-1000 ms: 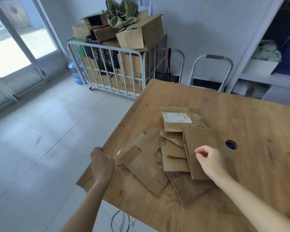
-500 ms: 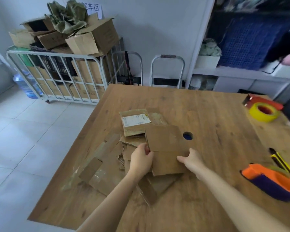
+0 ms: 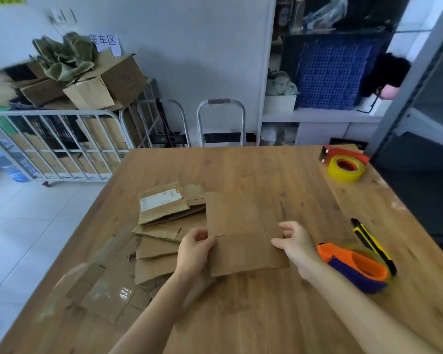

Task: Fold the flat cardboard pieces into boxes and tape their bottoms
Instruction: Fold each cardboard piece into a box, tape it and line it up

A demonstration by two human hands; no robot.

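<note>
- Cardboard piece (image 3: 241,226) lies flat near the middle of the table (image 3: 241,323), held between both hands; cannot tell if it is lifted or resting.
- Left hand (image 3: 195,249) grips its 9 o'clock edge, thumb on top and fingers curled under; right hand (image 3: 296,244) pinches the 3 o'clock edge, fingers narrow.
- No box is formed yet. Squeezing the edges inward off the creases would likely buckle a panel rather than pop it square.
- The board looks worn, with a slit by the left thumb; a hard pull could tear the flap there.
- Pile of flat cardboard (image 3: 164,231) sits just at 9 o'clock, touching or under the held piece. Opening it may drag loose sheets toward the table's 8 o'clock edge and off.
- Tape dispenser (image 3: 356,267) is just beside the right wrist at 3 o'clock, with the utility knife (image 3: 374,241) past it; a wrist swing could knock either. Blade state cannot be told.
- Yellow tape roll (image 3: 345,168) is well apart at 1 o'clock; letting go to reach any tape may let the box spring flat.
</note>
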